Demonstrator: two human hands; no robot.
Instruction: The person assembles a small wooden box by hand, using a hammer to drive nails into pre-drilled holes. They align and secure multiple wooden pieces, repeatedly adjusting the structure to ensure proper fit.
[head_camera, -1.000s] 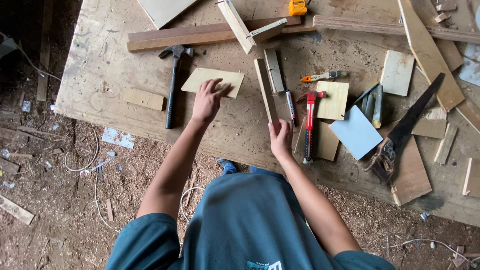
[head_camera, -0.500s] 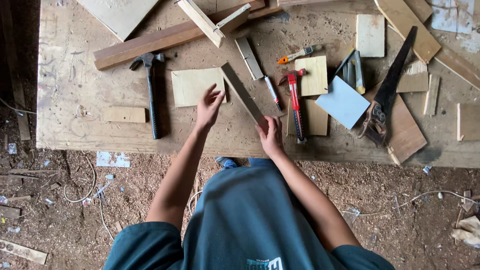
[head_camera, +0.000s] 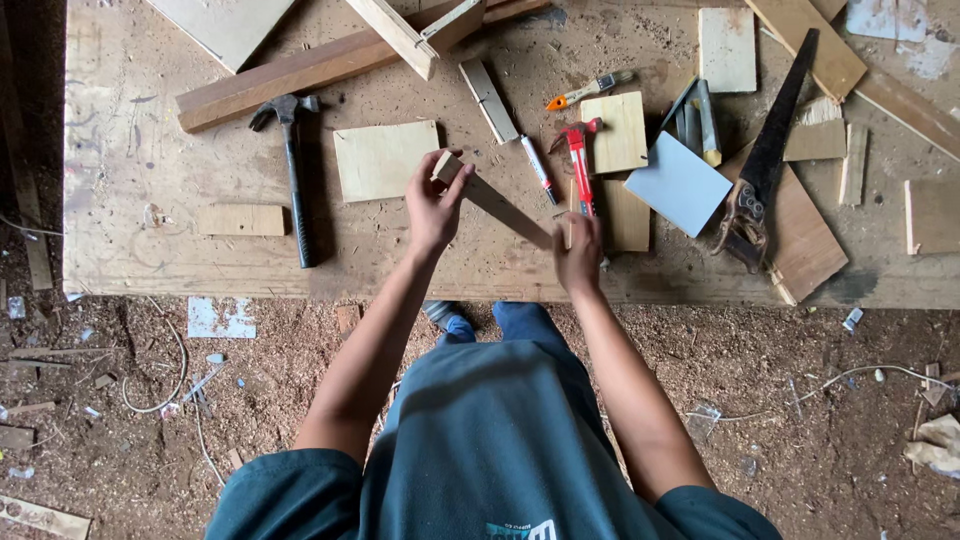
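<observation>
Sawdust-littered floor is lying below the scarred tabletop (head_camera: 130, 260) while I am lifting a narrow wooden strip (head_camera: 490, 197), my left hand (head_camera: 432, 205) pinching its upper end and my right hand (head_camera: 580, 255) closed on its lower end, judging alignment comes next.

A narrow strip of pale wood (head_camera: 495, 200) was held off the bench, running diagonally from upper left to lower right. Its squared, lighter end sat up by the square plywood piece (head_camera: 385, 160); its lower end pointed toward the bench's near edge.
</observation>
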